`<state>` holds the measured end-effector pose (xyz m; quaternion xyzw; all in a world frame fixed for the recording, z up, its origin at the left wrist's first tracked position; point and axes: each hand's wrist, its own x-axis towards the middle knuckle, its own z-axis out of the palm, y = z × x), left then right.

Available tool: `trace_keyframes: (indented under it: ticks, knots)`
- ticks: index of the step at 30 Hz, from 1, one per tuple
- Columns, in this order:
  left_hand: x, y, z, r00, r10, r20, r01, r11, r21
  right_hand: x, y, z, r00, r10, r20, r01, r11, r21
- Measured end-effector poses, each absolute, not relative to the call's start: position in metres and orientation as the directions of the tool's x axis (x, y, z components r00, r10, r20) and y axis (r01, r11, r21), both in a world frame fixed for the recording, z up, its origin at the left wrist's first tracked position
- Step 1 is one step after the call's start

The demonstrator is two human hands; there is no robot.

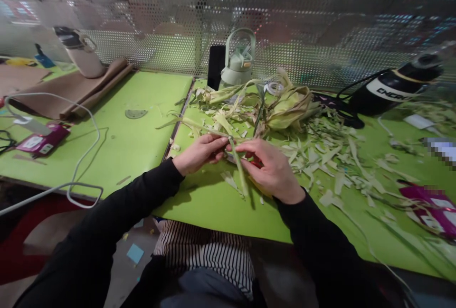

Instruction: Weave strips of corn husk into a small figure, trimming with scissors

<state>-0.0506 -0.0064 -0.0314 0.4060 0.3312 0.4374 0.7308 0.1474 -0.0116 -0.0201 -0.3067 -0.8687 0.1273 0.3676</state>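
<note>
Just below the centre of the frame, the left hand [203, 153] is pinching a pale green husk strip [240, 170] between thumb and fingers, the strip's free end hanging down toward the lower middle. The right hand [272, 168] is curling its fingers around a small red thing [255, 161], too hidden to name, while its fingertips are meeting the strip from the right. Another long strip [190, 120] is running from the left fingertips toward the left of the frame. The work is looking partway along: many husk scraps [317, 158] are already lying cut or torn loose, spreading from the middle to the right of the frame over the green table [153, 89], whereas the strip is still sitting between the fingers and is not yet looking finished. A larger bundle of husks [290, 108] is resting right of the upper centre, so plenty of material is apparently remaining; how many pieces are complete, I am not able to tell. Behind it all, a light green bottle [237, 66] is standing at upper centre and a black bottle [379, 90] is showing at upper right
</note>
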Motion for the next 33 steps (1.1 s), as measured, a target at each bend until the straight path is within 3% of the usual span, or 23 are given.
trace_keyframes:
  ticks: [2, 7, 13, 18, 21, 26, 28, 29, 31, 33]
  knots:
    - [-0.050, -0.006, -0.033, 0.380, 0.917, -0.119, -0.425, 0.288, 0.858, 0.148, -0.011, -0.020, -0.494, 0.611, 0.619, 0.484, 0.785, -0.388]
    - [-0.049, -0.004, -0.039, 0.408, 0.902, -0.138, -0.476, 0.339, 0.812, 0.148, -0.014, -0.017, -0.244, 0.629, 0.738, 0.591, 0.700, -0.401]
    - [-0.050, -0.005, -0.044, 0.392, 0.919, -0.044, -0.474, 0.243, 0.846, 0.140, -0.020, -0.020, -0.551, 0.425, 0.718, 0.509, 0.853, -0.114]
    - [-0.049, -0.008, -0.046, 0.320, 0.947, -0.011, -0.390, 0.142, 0.910, 0.130, -0.029, -0.027, -0.683, 0.323, 0.656, 0.515, 0.849, 0.119]
    - [-0.046, -0.011, -0.046, 0.289, 0.957, -0.005, -0.345, 0.109, 0.932, 0.125, -0.035, -0.030, -0.683, 0.274, 0.677, 0.523, 0.830, 0.192]
    - [-0.045, -0.015, -0.042, 0.313, 0.950, 0.000, -0.252, 0.083, 0.964, 0.123, -0.040, -0.030, -0.688, 0.297, 0.662, 0.546, 0.813, 0.203]
    - [-0.046, -0.016, -0.039, 0.325, 0.946, 0.003, -0.209, 0.069, 0.975, 0.124, -0.040, -0.030, -0.662, 0.296, 0.689, 0.523, 0.840, 0.142]
    - [-0.046, -0.016, -0.038, 0.341, 0.940, 0.000, -0.188, 0.069, 0.980, 0.125, -0.040, -0.030, -0.612, 0.330, 0.719, 0.524, 0.850, 0.056]
    - [-0.047, -0.016, -0.036, 0.376, 0.927, -0.018, -0.152, 0.081, 0.985, 0.126, -0.040, -0.028, -0.424, 0.499, 0.756, 0.515, 0.819, -0.253]
    - [-0.049, -0.014, -0.034, 0.413, 0.910, -0.043, -0.125, 0.103, 0.987, 0.128, -0.039, -0.026, -0.223, 0.716, 0.661, 0.397, 0.686, -0.610]
